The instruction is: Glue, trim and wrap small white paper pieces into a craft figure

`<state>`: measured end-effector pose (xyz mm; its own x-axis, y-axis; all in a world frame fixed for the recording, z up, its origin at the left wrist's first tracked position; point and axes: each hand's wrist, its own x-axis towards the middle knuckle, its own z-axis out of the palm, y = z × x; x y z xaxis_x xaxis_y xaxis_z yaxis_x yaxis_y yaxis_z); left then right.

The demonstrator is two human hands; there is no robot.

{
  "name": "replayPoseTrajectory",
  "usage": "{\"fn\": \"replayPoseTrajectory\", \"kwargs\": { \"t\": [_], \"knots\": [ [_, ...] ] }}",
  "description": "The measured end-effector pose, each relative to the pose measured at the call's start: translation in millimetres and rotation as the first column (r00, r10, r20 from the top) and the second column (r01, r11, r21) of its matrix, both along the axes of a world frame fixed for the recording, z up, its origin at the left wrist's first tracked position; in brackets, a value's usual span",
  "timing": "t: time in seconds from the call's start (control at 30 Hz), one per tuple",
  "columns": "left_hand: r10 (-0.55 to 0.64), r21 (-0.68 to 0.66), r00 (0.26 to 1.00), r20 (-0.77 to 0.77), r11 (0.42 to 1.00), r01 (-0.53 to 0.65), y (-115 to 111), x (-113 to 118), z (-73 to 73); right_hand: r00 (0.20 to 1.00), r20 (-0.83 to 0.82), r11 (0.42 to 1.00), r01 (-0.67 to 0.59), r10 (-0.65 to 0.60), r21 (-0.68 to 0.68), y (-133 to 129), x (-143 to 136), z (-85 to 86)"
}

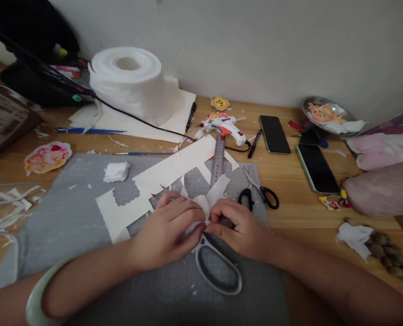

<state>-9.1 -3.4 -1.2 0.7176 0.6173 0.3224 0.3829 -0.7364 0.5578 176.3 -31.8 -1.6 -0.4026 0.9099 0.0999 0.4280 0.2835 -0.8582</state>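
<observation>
My left hand (172, 228) and my right hand (238, 226) meet over the grey cutting mat (75, 271). Both have their fingers pinched together on a small white piece (203, 203), largely hidden by the fingers. Grey-handled scissors (218, 267) lie just below my hands, their blades out of sight. Cut white card (174, 170) spreads behind my hands, with a scalloped hole at its left part. A metal ruler (218, 158) rests across the card. Black-handled scissors (260, 190) lie to the right of my right hand.
A big white roll (130, 86) stands at the back left. A glue gun (231, 129) with a cord lies behind the ruler. Two phones (275, 134) and a metal bowl (326, 115) are at the right. A folded white pad (116, 172) sits on the mat; paper scraps (11, 203) lie left.
</observation>
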Motion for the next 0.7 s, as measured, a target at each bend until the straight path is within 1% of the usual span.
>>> {"fn": "replayPoseTrajectory", "kwargs": {
  "t": [0.1, 0.23, 0.43, 0.57, 0.7],
  "knots": [
    [0.000, -0.047, 1.000, -0.010, 0.999, 0.000, 0.1, -1.3, -1.5, 1.000, -0.007, 1.000, -0.001, 0.001, 0.001, -0.1, 0.1, -0.9],
    [0.020, -0.082, 1.000, 0.022, 0.997, -0.018, 0.4, -2.7, -3.7, 1.000, -0.002, 1.000, -0.013, 0.013, -0.011, 0.2, 0.3, -0.6],
    [-0.053, -0.167, 0.998, -0.030, 0.985, 0.047, 3.6, -2.5, -0.9, 1.000, 0.025, 1.000, -0.013, 0.013, 0.004, 0.4, 0.6, -0.8],
    [-0.092, -0.171, 0.996, 0.005, 0.981, 0.091, 3.6, -1.9, 1.9, 1.000, 0.021, 1.000, -0.003, 0.002, 0.006, 0.2, 0.8, -1.5],
    [-0.109, -0.154, 0.994, 0.020, 0.982, 0.111, 2.5, -1.5, 0.5, 1.000, 0.027, 0.999, -0.017, 0.016, 0.033, 0.1, 1.1, -2.6]
  ]
}}
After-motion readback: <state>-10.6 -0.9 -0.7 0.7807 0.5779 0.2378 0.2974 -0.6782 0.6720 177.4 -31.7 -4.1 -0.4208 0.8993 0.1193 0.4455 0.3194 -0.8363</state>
